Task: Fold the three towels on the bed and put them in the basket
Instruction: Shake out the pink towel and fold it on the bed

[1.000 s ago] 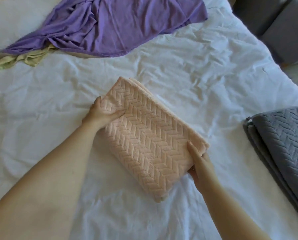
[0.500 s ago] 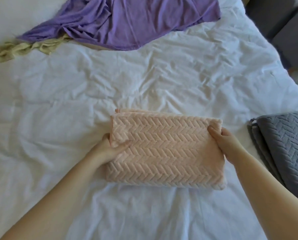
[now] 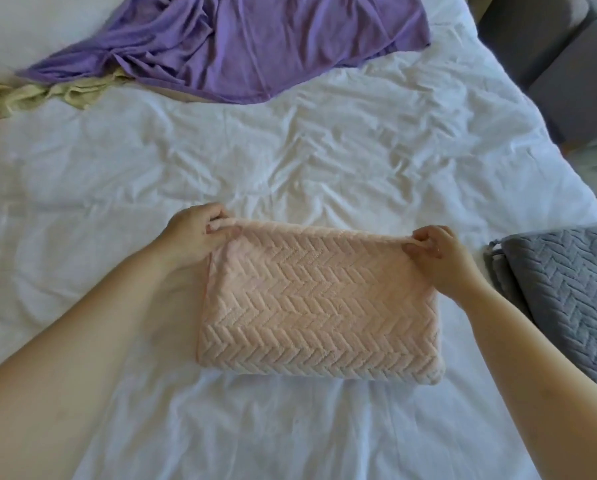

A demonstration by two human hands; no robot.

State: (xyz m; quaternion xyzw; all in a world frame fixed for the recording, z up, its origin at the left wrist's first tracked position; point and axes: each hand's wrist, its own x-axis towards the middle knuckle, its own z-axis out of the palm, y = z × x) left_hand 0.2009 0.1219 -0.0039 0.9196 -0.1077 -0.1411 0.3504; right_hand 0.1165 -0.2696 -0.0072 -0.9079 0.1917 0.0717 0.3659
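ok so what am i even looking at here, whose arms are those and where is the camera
The camera sits on a person's head and looks forward and down, so the two bare arms coming in from the bottom are that person's own. There is only this one view.

The surface is a bed with a wrinkled white sheet. In the middle lies a folded pink towel. The left hand pinches its far left corner and the right hand pinches its far right corner.

At the right edge lies a folded grey towel. At the far end are a loose purple cloth and a crumpled yellowish cloth, both unfolded. No basket is in view.
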